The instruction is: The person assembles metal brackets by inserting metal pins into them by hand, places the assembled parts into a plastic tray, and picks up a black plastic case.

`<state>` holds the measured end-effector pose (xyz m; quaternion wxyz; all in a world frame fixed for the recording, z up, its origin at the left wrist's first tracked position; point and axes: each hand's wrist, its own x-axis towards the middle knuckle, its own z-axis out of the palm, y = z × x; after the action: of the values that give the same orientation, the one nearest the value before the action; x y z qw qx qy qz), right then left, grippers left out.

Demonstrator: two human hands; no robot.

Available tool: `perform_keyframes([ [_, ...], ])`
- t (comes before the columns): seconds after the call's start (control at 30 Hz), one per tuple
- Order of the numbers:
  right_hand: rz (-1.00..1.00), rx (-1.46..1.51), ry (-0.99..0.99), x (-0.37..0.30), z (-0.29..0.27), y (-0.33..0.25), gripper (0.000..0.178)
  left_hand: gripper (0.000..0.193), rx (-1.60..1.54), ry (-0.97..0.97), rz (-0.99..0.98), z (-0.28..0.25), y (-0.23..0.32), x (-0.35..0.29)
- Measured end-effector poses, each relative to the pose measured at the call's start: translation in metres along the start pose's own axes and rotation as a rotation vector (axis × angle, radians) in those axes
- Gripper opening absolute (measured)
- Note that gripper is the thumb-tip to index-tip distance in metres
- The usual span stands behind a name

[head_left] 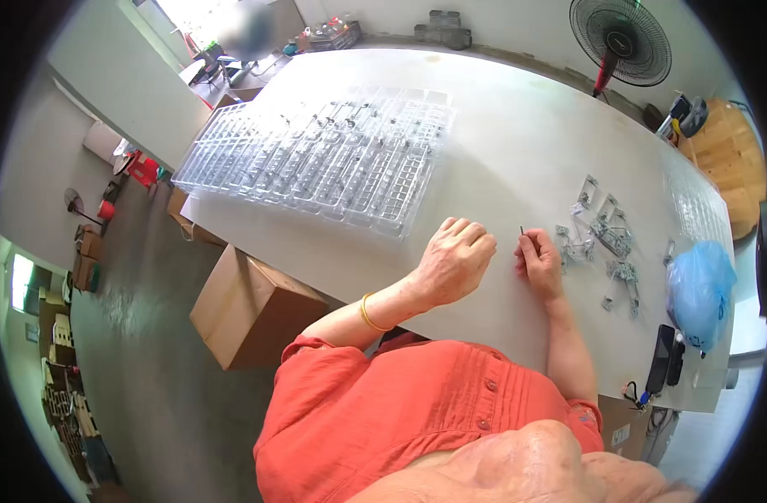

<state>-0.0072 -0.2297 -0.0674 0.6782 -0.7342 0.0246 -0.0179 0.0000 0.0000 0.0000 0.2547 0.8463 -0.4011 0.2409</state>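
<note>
Over the near part of the white table [517, 101], my two hands are held close together but apart. My left hand [454, 261] is closed, its fingers curled down; whatever it may hold is hidden. Between thumb and fingertips of my right hand [541, 264], a small thin dark piece [521, 230] sticks up. Just right of that hand lies a loose group of small metal parts [614, 239], too small to name exactly. Clear plastic compartment trays [304, 210] lie beyond my left hand, to the left, with small metal pieces in many compartments.
A blue plastic bag [700, 293] sits at the table's right side, with a black phone [661, 354] and keys [643, 398] nearer me. More clear plastic [693, 191] lies at the far right. A cardboard box [253, 310] stands beside the left edge; a fan [620, 46] is behind the table.
</note>
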Motion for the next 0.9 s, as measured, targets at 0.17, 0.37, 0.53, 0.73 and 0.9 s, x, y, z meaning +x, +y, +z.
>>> perform_keyframes([
  [0.17, -0.032, 0.082, -0.028, -0.007, -0.005, 0.004, 0.011, 0.017, -0.46, 0.046, -0.355, 0.029, 0.02, 0.007],
  [0.37, -0.015, 0.128, -0.153, -0.029, 0.018, -0.043, 0.016, 0.017, -1.055, -0.128, -0.681, 0.039, 0.01, 0.015],
  [0.53, -0.023, 0.038, -0.111, -0.055, -0.001, -0.054, 0.018, 0.011, -1.238, -0.155, -0.581, 0.044, 0.024, 0.018],
  [0.73, 0.01, 0.091, -0.118, -0.083, -0.013, -0.052, 0.019, 0.007, -1.205, -0.194, -0.507, 0.061, 0.046, 0.019],
  [0.9, 0.083, 0.039, -0.073, -0.104, -0.024, -0.032, 0.019, 0.01, -1.071, -0.248, -0.355, 0.092, 0.05, 0.008],
])
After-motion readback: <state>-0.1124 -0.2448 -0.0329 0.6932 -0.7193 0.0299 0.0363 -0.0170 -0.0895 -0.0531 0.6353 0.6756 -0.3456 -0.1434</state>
